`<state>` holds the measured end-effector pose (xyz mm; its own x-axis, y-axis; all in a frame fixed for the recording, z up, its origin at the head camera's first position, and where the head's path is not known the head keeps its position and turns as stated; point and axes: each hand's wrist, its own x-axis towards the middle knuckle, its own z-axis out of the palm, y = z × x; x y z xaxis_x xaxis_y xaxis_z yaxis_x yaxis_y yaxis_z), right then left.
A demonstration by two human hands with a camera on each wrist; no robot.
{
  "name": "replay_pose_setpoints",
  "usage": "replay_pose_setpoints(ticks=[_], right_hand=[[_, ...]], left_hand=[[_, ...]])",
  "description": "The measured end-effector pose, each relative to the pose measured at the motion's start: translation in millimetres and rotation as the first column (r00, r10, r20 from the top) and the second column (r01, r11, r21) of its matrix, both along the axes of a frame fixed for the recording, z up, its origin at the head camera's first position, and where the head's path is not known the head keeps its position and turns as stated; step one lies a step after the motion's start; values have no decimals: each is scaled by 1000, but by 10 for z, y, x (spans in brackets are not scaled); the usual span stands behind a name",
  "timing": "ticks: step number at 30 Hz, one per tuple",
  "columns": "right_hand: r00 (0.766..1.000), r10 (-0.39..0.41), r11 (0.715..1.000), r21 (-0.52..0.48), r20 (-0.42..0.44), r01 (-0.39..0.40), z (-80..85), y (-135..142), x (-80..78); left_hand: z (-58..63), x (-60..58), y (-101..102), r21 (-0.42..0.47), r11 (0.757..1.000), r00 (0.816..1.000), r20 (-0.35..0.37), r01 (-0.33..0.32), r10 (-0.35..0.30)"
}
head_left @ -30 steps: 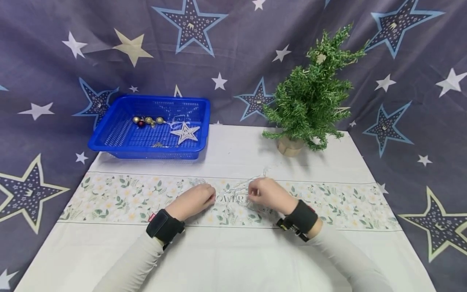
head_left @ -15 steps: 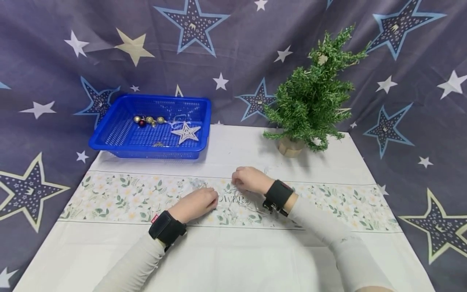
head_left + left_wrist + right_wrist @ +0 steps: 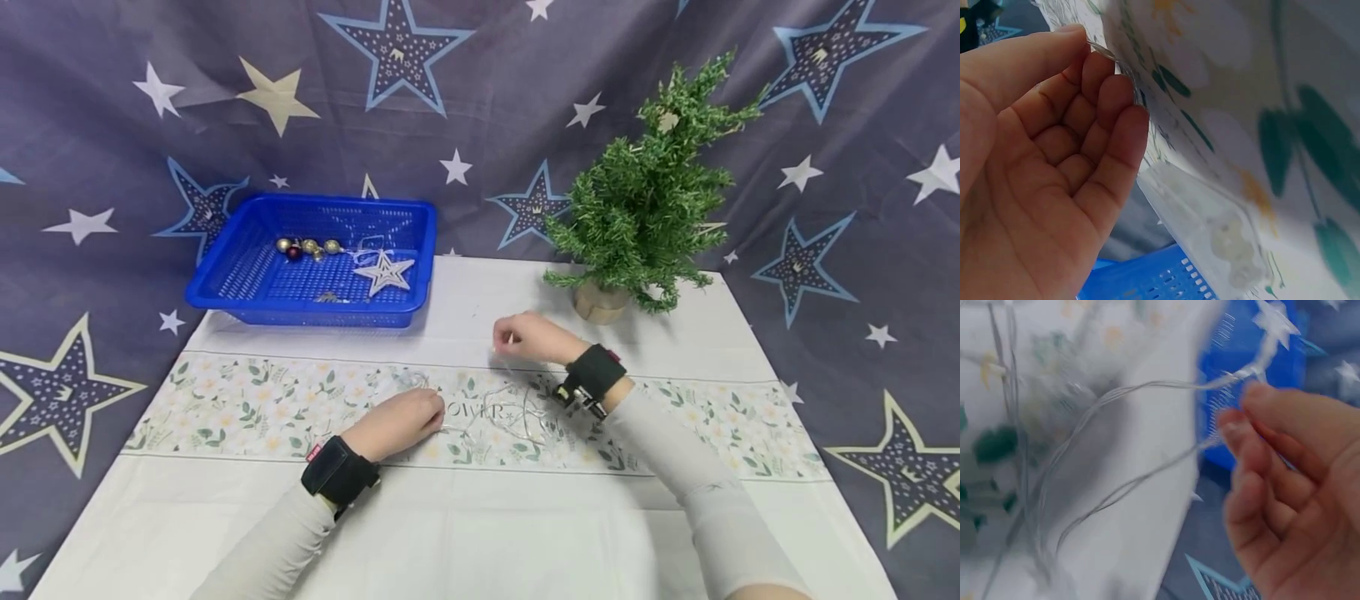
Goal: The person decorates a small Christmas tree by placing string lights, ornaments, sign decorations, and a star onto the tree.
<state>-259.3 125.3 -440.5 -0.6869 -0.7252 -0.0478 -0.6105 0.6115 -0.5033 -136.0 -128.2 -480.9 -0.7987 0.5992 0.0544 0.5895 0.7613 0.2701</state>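
A clear string of wire fairy lights (image 3: 525,417) lies in loose loops over the printed lettering in the middle of the cloth. My left hand (image 3: 401,421) is low over the floral band and pinches the thin wire (image 3: 1107,51) between thumb and forefinger, the other fingers curled beside it. A translucent battery box (image 3: 1204,228) shows beyond those fingertips in the left wrist view. Raised behind the band, my right hand (image 3: 540,340) pinches another stretch of the string (image 3: 1154,383), with strands trailing down from the fingers.
A blue plastic basket (image 3: 315,317) at the back left holds several small baubles (image 3: 309,247) and a white star ornament (image 3: 386,273). At the back right stands a small artificial tree (image 3: 645,200) on a wooden base (image 3: 600,303). A star-print curtain (image 3: 495,100) hangs close behind.
My right hand swung left across the loops, then lifted back and slightly right with the wire, so the string spreads on the cloth. My left hand has barely moved.
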Motion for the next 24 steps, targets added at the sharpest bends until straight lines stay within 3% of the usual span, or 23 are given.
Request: replay_pose_setpoints(ticks=[3, 9, 11, 15, 19, 22, 24], right_hand=[[988, -151, 975, -169, -44, 141, 166, 240, 48], [910, -410, 843, -406, -61, 352, 410, 794, 299], [876, -477, 811, -420, -74, 407, 426, 980, 387], [816, -571, 777, -381, -92, 501, 366, 1313, 561], [760, -642, 734, -368, -100, 571, 252, 1551, 739], [696, -711, 664, -415, -96, 622, 180, 1676, 873], [636, -771, 575, -467, -34, 672, 146, 1734, 956]], left_hand=[[2, 9, -55, -3, 1000, 1000, 10, -15, 15], [2, -10, -192, 21, 998, 997, 51, -53, 52], [8, -30, -251, 38, 997, 996, 55, -73, 70], [52, -86, -379, 101, 986, 991, 51, -131, 126], [132, -149, -493, 199, 951, 972, 54, -236, 229], [187, -179, -566, 250, 911, 944, 56, -329, 325], [205, -187, -623, 266, 886, 923, 52, -380, 380]])
